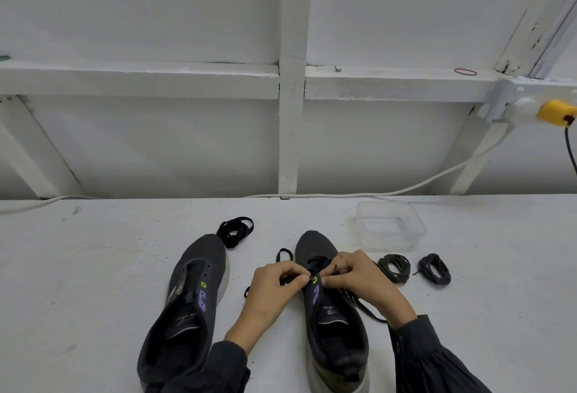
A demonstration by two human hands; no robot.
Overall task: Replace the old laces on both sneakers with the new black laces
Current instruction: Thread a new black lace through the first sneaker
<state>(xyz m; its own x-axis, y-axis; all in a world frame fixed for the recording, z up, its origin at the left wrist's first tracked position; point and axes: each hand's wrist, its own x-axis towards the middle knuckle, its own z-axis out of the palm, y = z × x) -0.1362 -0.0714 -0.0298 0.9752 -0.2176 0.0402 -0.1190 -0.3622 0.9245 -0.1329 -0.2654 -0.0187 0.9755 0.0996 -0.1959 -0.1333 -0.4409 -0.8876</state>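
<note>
White painted tabletop [93, 267] under me, white boarded wall [140, 142] behind it. A pale cable [406, 189] runs along the back edge and there's a yellow plug [555, 116] far right. A clear plastic tub [418, 230] sits near the wall, and a red rubber band [465, 72] lies up on the ledge.

Now the job. The right sneaker [331, 324] is the one in work: a black lace [313, 264] is through its front eyelets, with loose ends trailing off both sides. My left hand [274, 286] and right hand [359, 280] meet over the tongue, fingers curled and tips pinched on the lace by the green mark. I'd call that mid-lacing, upper eyelets to go.

The left sneaker [187, 299] lies bare beside it, eyelets empty, nothing threaded. Its new lace, I reckon, is the coiled black lace [235, 231] just off its toe. The two dark coils [394, 267] right of the hands look like the old pair, already out. So stripping is done and roughly a shoe and a half of lacing is left.
</note>
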